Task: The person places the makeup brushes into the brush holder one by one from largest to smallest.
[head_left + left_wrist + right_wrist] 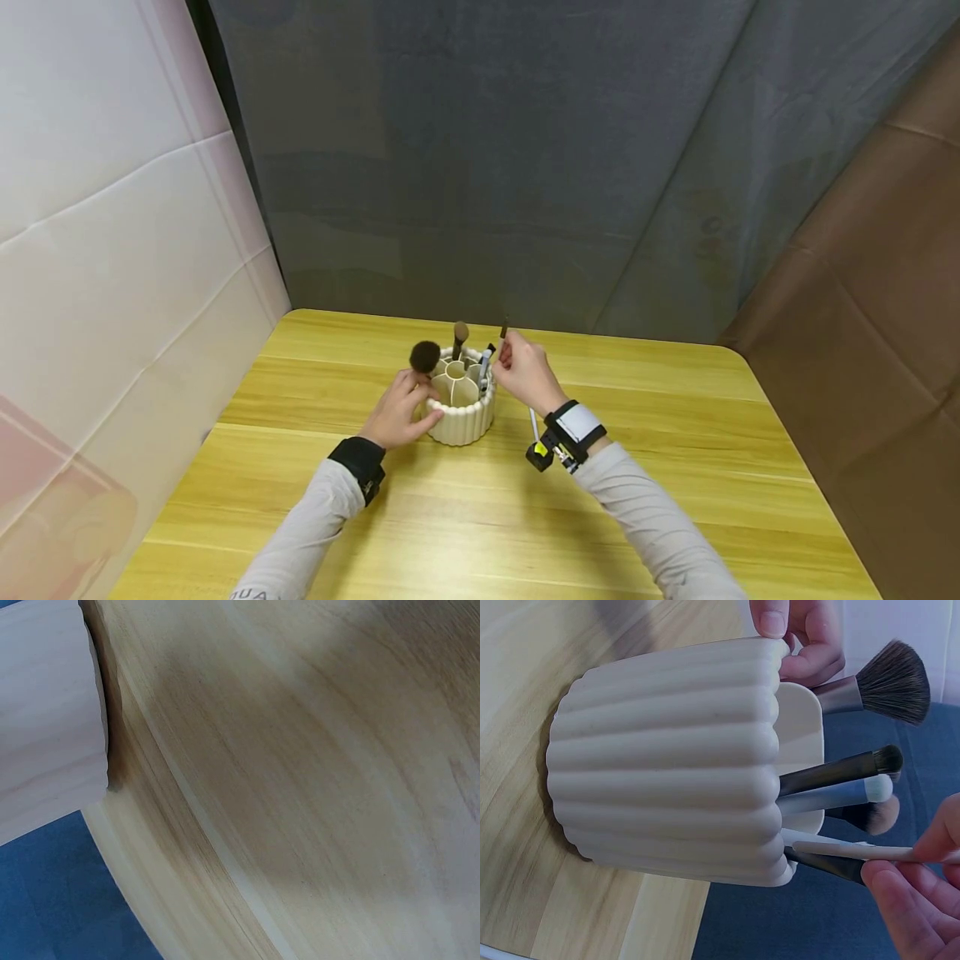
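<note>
Close view of the wooden counter and a pale block at the upper left

The counter (300, 772) fills most of the frame, its yellow-brown grain running in long curved bands from the top toward the bottom, with a soft darker shadow across the middle. A pale, smooth, wood-grained block (49, 712) sits at the upper left, its right edge meeting the counter's surface along a dark seam. Below it, at the lower left corner, the counter's rounded edge gives way to a blue surface (60, 907).

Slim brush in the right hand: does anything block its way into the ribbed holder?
Partly. The slim brush lies across the holder's open end, where standing brushes already crowd the nearby compartments; nothing else intervenes.
</note>
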